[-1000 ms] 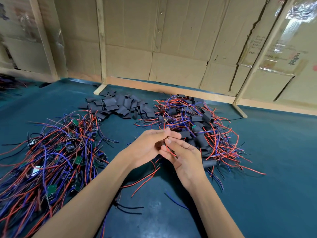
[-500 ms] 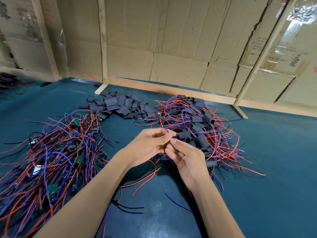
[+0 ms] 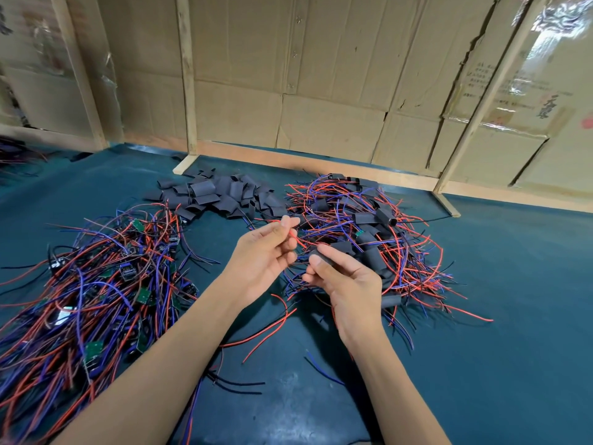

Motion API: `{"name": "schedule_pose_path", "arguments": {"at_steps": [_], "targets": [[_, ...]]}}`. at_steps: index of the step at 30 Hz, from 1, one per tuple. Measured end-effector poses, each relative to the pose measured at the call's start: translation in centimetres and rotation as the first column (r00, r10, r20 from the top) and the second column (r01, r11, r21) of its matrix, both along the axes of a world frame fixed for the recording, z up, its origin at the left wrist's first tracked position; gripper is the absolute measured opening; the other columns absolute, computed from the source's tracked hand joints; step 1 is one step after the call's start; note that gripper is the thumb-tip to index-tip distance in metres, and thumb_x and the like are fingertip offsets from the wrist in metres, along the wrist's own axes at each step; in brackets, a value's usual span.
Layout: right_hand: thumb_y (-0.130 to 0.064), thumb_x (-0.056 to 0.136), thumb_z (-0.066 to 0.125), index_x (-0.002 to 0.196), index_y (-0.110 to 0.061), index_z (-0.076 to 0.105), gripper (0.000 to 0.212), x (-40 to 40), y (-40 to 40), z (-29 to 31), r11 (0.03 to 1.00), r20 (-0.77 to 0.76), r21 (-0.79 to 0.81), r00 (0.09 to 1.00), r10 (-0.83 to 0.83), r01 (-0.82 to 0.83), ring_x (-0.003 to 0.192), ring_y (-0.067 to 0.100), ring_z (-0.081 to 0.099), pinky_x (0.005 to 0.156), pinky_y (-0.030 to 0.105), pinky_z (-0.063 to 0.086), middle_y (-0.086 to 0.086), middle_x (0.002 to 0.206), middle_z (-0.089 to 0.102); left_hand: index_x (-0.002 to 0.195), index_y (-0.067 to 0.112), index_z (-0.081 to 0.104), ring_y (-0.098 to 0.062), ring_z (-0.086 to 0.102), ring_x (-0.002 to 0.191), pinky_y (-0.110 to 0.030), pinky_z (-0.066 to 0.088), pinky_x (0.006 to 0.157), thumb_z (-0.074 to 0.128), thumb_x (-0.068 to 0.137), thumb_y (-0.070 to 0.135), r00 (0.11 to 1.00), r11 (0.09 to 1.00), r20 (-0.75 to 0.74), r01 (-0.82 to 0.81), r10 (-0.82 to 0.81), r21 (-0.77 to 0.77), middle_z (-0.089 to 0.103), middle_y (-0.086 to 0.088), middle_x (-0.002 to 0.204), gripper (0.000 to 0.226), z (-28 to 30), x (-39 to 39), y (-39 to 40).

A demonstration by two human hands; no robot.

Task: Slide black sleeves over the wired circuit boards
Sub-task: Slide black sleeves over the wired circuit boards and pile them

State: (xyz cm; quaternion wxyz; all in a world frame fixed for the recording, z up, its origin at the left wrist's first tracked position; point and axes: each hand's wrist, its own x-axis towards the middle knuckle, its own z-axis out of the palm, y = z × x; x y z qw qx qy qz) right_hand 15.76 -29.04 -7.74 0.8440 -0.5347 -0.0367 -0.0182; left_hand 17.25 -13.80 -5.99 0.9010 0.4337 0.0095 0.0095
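Black sleeve sits pinched between the thumb and fingers of the right hand, held above the middle of the teal counter, just in front of the heap of finished, sleeved boards. The left hand is closed on a red wire near its end, fingertips raised a little above and to the left of the sleeve; the wire runs down toward the sleeve's mouth. Whether the circuit board is already inside the sleeve is hidden by the right fingers.

Unsleeved wired boards lie tangled toward the left edge of the counter, and the loose spare sleeves are piled near the far edge by the cardboard wall.

My judgement is that the threading is underway, wires being drawn through so the board follows. What could go wrong: only one wire seems to be in the left grip, so pulling on it alone could strain its solder joint or leave the other leads bunched at the mouth. The board's corners may catch on the flattened sleeve if the right fingers squeeze it shut. Trailing wires could also snag the heap close behind
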Motion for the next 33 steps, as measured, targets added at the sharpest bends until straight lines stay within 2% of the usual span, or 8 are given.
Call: {"name": "schedule_pose_path", "arguments": {"at_steps": [5, 10, 12, 14, 18, 24, 29, 33], "targets": [[0.007, 0.081, 0.076, 0.111, -0.007, 0.074, 0.033, -0.1, 0.1, 0.1, 1.000, 0.022, -0.005, 1.000, 0.000, 0.000, 0.067, 0.023, 0.068, 0.069, 0.029, 0.059, 0.013, 0.078, 0.071, 0.121, 0.009, 0.067, -0.005, 0.052, 0.062, -0.018, 0.047, 0.053, 0.070, 0.088, 0.027, 0.981, 0.910, -0.114, 0.097, -0.155, -0.402, 0.058, 0.003, 0.078, 0.038, 0.0, 0.1, 0.8], [0.002, 0.082, 0.078, 0.113, -0.013, 0.074, 0.035, -0.1, 0.3, -0.1, 0.995, 0.042, -0.103, 0.999, 0.012, -0.008, 0.066, 0.023, 0.070, 0.080, 0.037, 0.061, 0.011, 0.079, 0.072, 0.105, 0.001, 0.068, -0.006, 0.045, 0.057, -0.016, 0.043, 0.049, 0.062, 0.096, 0.016, 0.973, 0.832, -0.182, 0.016, -0.141, -0.554, 0.049, 0.002, 0.071, 0.019, -0.1, 0.4, 1.4], [0.002, 0.082, 0.079, 0.113, -0.017, 0.075, 0.036, -0.2, 0.3, -0.1, 0.993, 0.042, -0.118, 0.999, 0.014, -0.009, 0.067, 0.024, 0.070, 0.076, 0.033, 0.061, 0.011, 0.081, 0.074, 0.098, 0.001, 0.067, -0.006, 0.044, 0.055, -0.016, 0.043, 0.047, 0.057, 0.096, 0.011, 0.966, 0.865, -0.213, 0.023, -0.149, -0.501, 0.049, 0.001, 0.070, 0.014, -0.1, 0.3, 1.6], [0.000, 0.081, 0.080, 0.111, -0.020, 0.075, 0.036, -0.3, 0.4, -0.1, 0.992, 0.042, -0.125, 0.999, 0.006, -0.001, 0.069, 0.024, 0.072, 0.074, 0.027, 0.059, 0.009, 0.083, 0.076, 0.095, 0.002, 0.066, -0.007, 0.047, 0.055, -0.017, 0.043, 0.048, 0.055, 0.095, 0.009, 0.962, 0.945, -0.247, 0.029, -0.115, -0.327, 0.051, 0.000, 0.070, 0.013, -0.1, 0.2, 1.2], [-0.007, 0.077, 0.086, 0.107, -0.030, 0.075, 0.040, -0.3, 0.4, -0.1, 0.969, 0.074, -0.227, 0.993, -0.088, 0.102, 0.081, 0.017, 0.065, 0.085, 0.032, 0.055, -0.001, 0.089, 0.075, 0.094, 0.006, 0.066, -0.013, 0.058, 0.060, -0.025, 0.048, 0.051, 0.054, 0.099, 0.011, 0.971, 0.998, -0.238, 0.001, -0.015, -0.059, 0.060, -0.003, 0.073, 0.014, 0.0, 0.1, -0.4], [-0.002, 0.079, 0.082, 0.111, -0.026, 0.074, 0.041, -0.2, 0.3, 0.0, 0.949, 0.106, -0.274, 0.986, -0.131, 0.156, 0.078, 0.012, 0.066, 0.081, 0.025, 0.059, -0.004, 0.087, 0.077, 0.101, 0.007, 0.062, -0.017, 0.063, 0.072, -0.028, 0.052, 0.058, 0.047, 0.104, 0.009, 0.988, 0.999, -0.149, -0.041, 0.038, -0.017, 0.064, -0.006, 0.082, 0.016, 0.2, 0.1, -1.0], [-0.009, 0.078, 0.086, 0.118, -0.026, 0.073, 0.046, -0.4, 0.5, 0.0, 0.921, 0.114, -0.361, 0.987, -0.112, 0.146, 0.089, 0.023, 0.072, 0.095, 0.038, 0.057, 0.006, 0.099, 0.078, 0.098, 0.008, 0.065, -0.017, 0.064, 0.070, -0.028, 0.054, 0.056, 0.056, 0.098, 0.003, 0.989, 0.999, -0.143, -0.022, 0.027, 0.036, 0.062, -0.006, 0.091, 0.011, 0.2, -0.2, -1.0], [-0.007, 0.077, 0.086, 0.113, -0.029, 0.074, 0.044, -0.4, 0.4, 0.1, 0.930, 0.127, -0.335, 0.985, -0.115, 0.152, 0.080, 0.013, 0.067, 0.085, 0.029, 0.059, 0.005, 0.087, 0.078, 0.108, 0.008, 0.067, -0.018, 0.065, 0.070, -0.031, 0.056, 0.059, 0.054, 0.100, 0.004, 0.991, 0.999, -0.134, -0.009, 0.013, 0.031, 0.059, -0.009, 0.095, 0.015, 0.4, -0.4, -1.0]]}}
